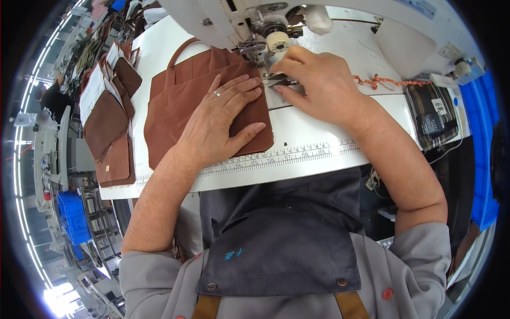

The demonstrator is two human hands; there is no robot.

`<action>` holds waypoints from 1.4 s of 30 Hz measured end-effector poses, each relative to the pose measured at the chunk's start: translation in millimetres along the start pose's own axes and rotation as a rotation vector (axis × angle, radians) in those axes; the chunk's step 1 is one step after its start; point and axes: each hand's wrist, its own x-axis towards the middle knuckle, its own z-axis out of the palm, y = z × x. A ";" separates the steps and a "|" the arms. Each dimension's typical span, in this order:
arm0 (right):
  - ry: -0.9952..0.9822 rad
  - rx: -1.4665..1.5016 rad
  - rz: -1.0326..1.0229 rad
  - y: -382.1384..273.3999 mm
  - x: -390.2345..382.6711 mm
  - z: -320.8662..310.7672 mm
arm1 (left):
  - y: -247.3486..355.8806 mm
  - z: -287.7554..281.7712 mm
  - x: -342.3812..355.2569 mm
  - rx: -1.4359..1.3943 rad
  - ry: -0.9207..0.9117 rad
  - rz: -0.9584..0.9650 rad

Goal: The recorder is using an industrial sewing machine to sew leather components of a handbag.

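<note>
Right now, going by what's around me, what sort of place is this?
Probably a sewing workshop or factory: a sewing machine stands over the white worktable, brown pieces are piled at the left, and a brown bag-like piece lies under the left hand.

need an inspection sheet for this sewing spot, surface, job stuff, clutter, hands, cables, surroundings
Surface: white table, ruler scale along its near edge
Job's things: brown bag piece with handle, beside the sewing machine; metal snips
Clutter: orange cord, folded dark cloth, brown stack
Hands: left hand flat on the bag piece; right hand holding the snips
Cables: thin pale cable near right table edge
Surroundings: blue crate left, blue bins right
</note>
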 end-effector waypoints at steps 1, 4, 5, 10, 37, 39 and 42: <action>-0.031 0.039 0.062 0.1 -1.3 -2.5 | 0.0 0.4 -0.7 -0.016 -0.006 0.000; -0.130 0.090 -0.067 -3.1 -1.6 -2.2 | -1.1 1.3 -3.4 -0.008 0.012 -0.003; -0.122 0.075 -0.087 -4.4 -1.3 -1.0 | -1.9 1.8 -4.1 -0.010 0.029 -0.014; -0.146 0.146 -0.077 -4.9 1.2 0.3 | -5.3 4.0 -6.4 -0.034 0.026 0.006; -0.163 -0.027 -0.051 7.2 5.9 4.9 | -36.2 0.8 15.9 0.094 0.130 0.147; -0.138 -0.040 -0.063 8.5 4.8 5.2 | -32.4 -3.3 11.5 0.024 0.127 0.203; -0.097 0.086 -0.059 7.8 3.3 3.7 | -21.1 -3.5 0.0 -0.089 0.109 0.219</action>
